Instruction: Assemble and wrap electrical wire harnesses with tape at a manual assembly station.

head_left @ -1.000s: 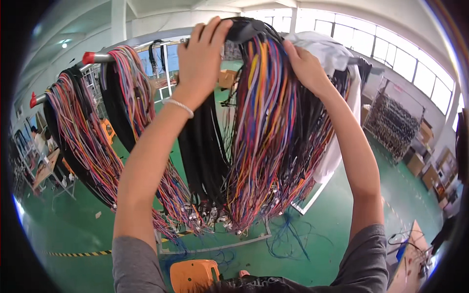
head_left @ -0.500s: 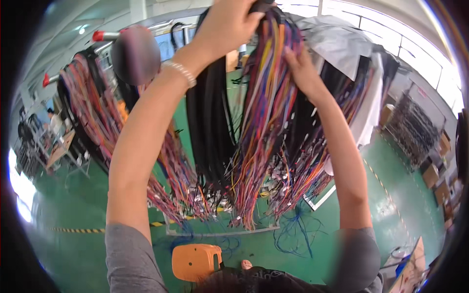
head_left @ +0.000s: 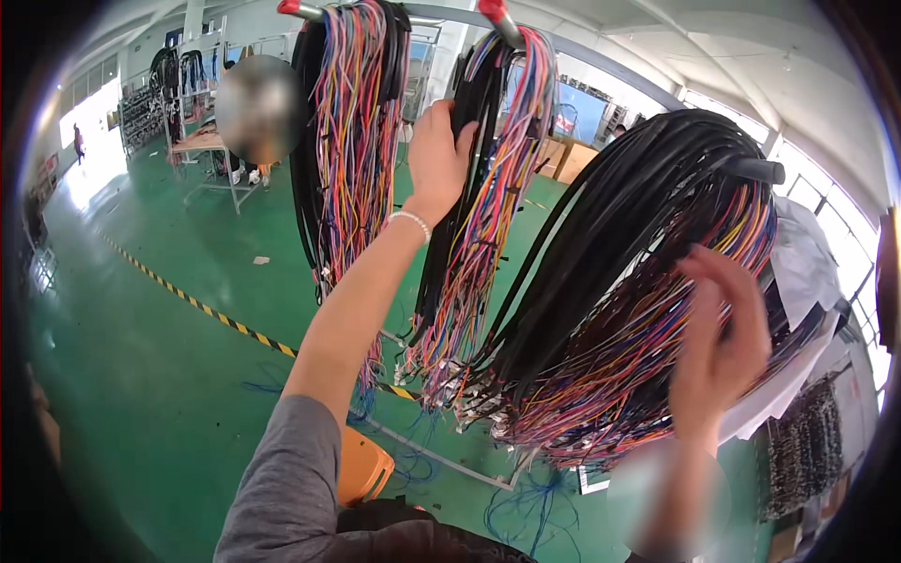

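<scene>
Bunches of wire harnesses hang from rack arms, black sleeving beside many-coloured wires. My left hand [head_left: 438,159] is raised at the black sleeving of the middle wire harness bundle [head_left: 483,206], its thumb and fingers apart at the sleeving's left edge. My right hand [head_left: 723,342], blurred, is in front of the large wire harness bundle [head_left: 619,244] at the right. Its fingers are bent but apart, with nothing visible in them; whether the fingertips touch the wires I cannot tell. Another wire harness bundle [head_left: 357,141] hangs farther left.
Red-capped rack arms [head_left: 495,11] jut toward me above; a grey-capped bar end [head_left: 758,171] shows at the right bundle. An orange stool [head_left: 364,466] stands below. Blue wires [head_left: 535,511] lie on the green floor. White sheeting [head_left: 805,253] covers things at the right.
My view has swung left. My left hand has left the top of the large bundle for the middle one. My right hand has come lower, still near the large bundle.
</scene>
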{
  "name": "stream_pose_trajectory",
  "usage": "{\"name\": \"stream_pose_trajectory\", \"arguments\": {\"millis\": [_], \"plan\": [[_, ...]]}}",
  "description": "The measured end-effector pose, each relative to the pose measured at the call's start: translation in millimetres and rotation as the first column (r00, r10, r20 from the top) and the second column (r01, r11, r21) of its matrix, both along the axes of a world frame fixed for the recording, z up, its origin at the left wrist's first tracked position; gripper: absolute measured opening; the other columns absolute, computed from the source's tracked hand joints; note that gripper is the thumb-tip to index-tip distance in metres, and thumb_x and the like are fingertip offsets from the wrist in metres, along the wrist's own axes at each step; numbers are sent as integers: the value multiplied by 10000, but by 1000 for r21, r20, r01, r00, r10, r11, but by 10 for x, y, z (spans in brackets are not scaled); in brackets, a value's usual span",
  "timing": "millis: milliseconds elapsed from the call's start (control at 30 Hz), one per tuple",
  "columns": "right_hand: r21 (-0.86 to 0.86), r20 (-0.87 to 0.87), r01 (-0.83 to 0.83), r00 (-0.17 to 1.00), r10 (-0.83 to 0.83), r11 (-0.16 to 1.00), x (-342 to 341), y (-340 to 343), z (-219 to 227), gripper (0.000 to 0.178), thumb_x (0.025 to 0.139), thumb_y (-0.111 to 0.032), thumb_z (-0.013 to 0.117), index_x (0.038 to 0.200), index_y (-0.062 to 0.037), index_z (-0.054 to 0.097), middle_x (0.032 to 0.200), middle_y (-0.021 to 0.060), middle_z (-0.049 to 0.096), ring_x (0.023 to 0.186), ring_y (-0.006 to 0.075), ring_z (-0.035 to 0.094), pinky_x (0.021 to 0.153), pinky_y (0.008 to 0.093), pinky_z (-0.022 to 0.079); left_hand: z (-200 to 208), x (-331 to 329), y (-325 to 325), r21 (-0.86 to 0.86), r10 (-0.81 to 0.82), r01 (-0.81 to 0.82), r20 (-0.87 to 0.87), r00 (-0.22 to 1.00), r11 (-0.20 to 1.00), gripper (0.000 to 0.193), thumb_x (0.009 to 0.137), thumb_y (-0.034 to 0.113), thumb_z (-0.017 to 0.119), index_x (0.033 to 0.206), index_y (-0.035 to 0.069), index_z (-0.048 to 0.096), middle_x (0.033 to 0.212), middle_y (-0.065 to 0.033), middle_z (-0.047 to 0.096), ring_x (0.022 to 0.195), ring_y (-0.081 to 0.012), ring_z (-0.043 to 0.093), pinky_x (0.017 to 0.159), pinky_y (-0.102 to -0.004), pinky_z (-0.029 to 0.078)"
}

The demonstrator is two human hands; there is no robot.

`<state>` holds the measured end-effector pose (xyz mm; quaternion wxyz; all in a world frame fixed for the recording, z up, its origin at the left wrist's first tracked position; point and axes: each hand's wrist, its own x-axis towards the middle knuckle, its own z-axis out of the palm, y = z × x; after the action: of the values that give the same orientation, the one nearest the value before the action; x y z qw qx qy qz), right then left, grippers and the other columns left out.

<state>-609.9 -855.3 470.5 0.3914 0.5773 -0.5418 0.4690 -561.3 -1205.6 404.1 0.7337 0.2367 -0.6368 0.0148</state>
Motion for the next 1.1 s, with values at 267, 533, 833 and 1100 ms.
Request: {"name": "stream_pose_trajectory", "arguments": {"millis": [267,533,833,1100], "plan": [[162,29,-170,985,168,972,149,-905,644,227,910,-109,612,1102,3,661,1030,96,692,888,147,648,781,256,497,600,844,272,170,-35,22,75,997,985,227,950,211,568,1119,59,564,876,-188,643,770,-408,627,654,-472,486],[365,22,-116,993,116,924,-95,-949,1762,320,939,-272,600,1177,-60,622,683,-35,521,609,58,511,572,222,409,1804,1509,1358,-127,-185,245,362,914,961,499,851,218,690,1289,87,490,1087,-319,595,1037,-396,599,869,-476,466],[253,826,175,473,-307,951,1388,1999,-2225,297,946,-304,591,935,-7,597,674,-20,520,536,51,444,464,225,339,-1238,1861,2869,-472,77,443,-745,-662,-762,554,918,210,670,1410,138,427,1396,-189,487,1234,-245,519,990,-349,414],[35,997,-267,-50,-50,963,2940,3246,-2440,653,883,-233,569,1435,61,381,1440,196,467,1316,272,464,1115,389,324,-2573,2624,4934,745,-278,-235,-493,-825,-624,288,1035,209,419,810,83,548,616,-12,481,569,-129,477,552,-303,401]]}}
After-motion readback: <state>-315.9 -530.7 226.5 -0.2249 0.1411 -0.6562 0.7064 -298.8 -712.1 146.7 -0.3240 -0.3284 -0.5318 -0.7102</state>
